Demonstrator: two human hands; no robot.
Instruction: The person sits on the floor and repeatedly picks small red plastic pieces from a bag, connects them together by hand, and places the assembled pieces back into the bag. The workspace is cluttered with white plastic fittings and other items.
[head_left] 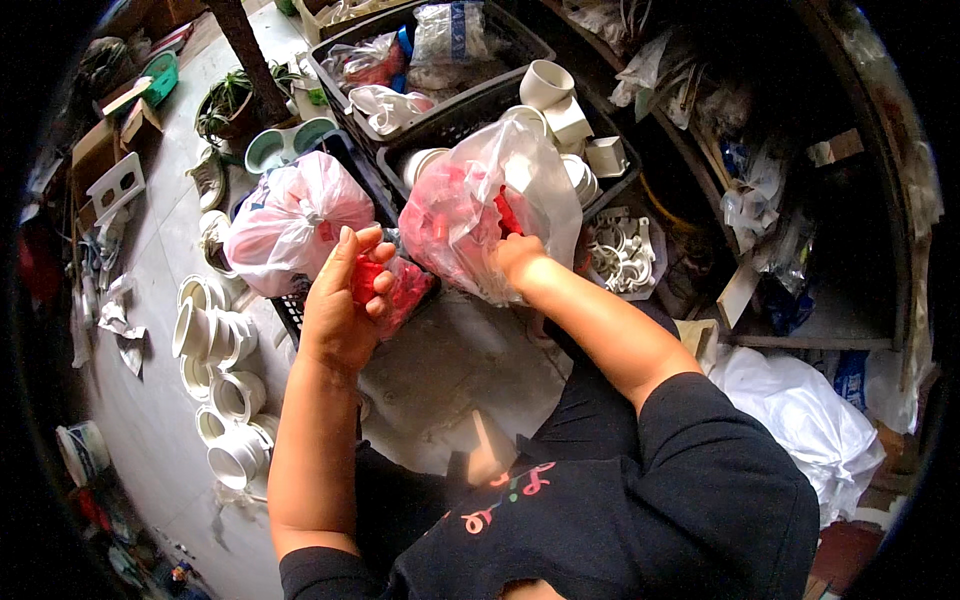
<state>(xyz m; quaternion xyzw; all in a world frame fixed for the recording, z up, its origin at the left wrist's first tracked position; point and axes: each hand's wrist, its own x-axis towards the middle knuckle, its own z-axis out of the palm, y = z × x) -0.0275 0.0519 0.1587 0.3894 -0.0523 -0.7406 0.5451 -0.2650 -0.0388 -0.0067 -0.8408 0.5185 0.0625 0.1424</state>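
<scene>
My left hand [345, 300] is turned palm inward, its fingers curled around small red plastic pieces [366, 278]. My right hand [518, 262] reaches into the mouth of a clear plastic bag [555, 200] filled with red pieces. Its fingers are closed, and a bright red plastic piece [508, 212] shows right at the fingertips; the bag partly hides them. Below my left hand lies another clear bag of red pieces [408, 288]. Just behind that hand, a tied whitish bag [300, 215] with pinkish contents rests on a dark crate.
White pipe fittings [215, 335] stand in a row on the floor at left. Behind the bags, black crates [375, 150] hold white fittings and bagged parts. White clips [625, 250] fill a container at right. A large white bag [800, 415] lies beside my right arm, near a cluttered shelf [830, 342].
</scene>
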